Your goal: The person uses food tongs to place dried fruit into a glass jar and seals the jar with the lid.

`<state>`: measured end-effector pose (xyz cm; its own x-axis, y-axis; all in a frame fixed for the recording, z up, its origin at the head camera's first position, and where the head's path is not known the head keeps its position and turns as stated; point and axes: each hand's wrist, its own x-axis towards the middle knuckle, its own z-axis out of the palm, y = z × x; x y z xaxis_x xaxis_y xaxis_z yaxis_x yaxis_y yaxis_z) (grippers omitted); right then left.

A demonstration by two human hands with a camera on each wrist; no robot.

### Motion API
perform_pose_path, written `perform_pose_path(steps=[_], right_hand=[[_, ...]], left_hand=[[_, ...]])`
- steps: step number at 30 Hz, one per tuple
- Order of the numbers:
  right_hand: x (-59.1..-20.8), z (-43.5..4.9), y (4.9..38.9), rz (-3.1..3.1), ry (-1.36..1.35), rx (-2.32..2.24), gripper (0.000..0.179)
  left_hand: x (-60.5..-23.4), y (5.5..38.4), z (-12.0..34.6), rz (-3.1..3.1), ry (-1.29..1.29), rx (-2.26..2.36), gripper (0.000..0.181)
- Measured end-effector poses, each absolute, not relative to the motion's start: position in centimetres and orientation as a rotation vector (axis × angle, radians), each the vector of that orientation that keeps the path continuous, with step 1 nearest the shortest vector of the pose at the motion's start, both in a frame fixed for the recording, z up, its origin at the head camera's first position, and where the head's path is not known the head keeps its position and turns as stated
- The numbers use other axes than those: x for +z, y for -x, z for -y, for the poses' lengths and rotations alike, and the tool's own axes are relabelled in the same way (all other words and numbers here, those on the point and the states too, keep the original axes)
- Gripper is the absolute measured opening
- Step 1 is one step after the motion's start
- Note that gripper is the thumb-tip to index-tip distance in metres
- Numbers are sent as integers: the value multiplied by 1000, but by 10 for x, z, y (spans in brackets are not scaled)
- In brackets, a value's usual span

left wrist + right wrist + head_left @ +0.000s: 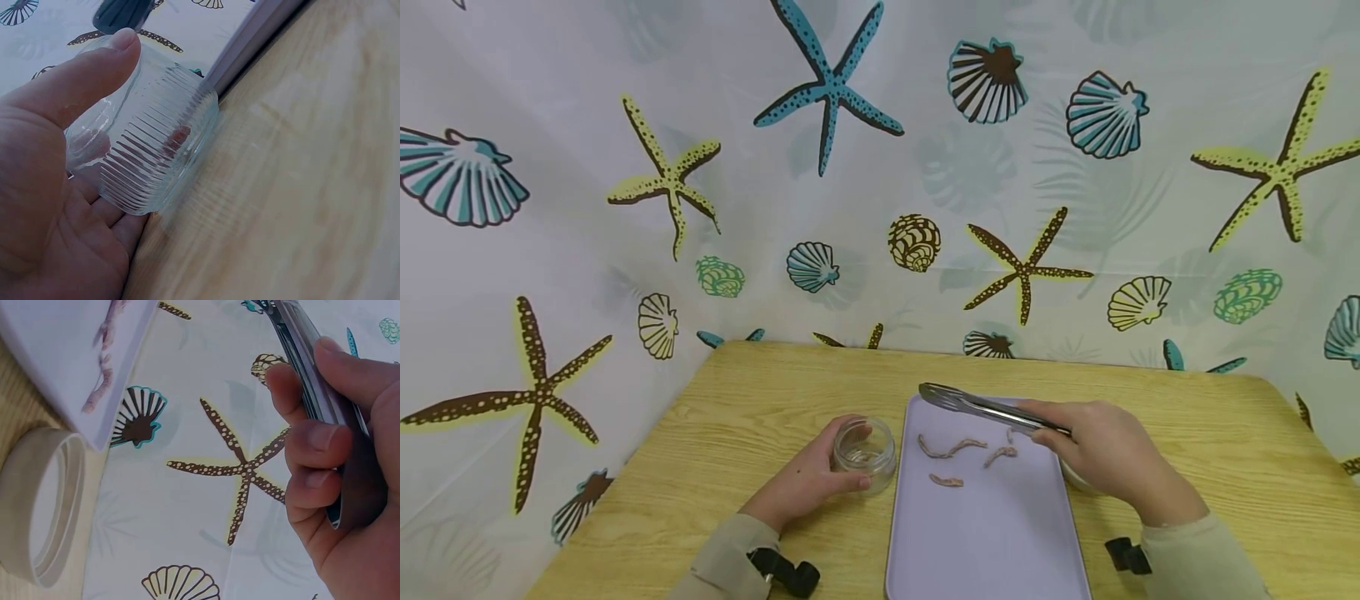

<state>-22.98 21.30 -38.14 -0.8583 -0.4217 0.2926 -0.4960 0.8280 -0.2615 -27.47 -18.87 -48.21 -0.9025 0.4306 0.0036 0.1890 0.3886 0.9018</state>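
L hand [805,479] grips jar [889,467], R hand [1108,454] holds tongs [992,411]; prob 1 strip [177,139] in jar, several strips [947,482] left on tray [985,537].

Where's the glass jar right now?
Head view, lower middle: the glass jar is in the grip of the left hand, just left of the lilac tray.
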Motion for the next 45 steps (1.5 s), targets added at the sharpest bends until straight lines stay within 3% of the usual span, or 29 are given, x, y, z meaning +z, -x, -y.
perform_pose_path(steps=[15,45], right_hand=[[-383,-178,217,2466,-974,491,42],[-386,-193,224,2737,-892,513,42]], left_hand=[[-482,275,189,-2414,-560,1529,86],[-481,274,189,-2396,-576,1530,85]])
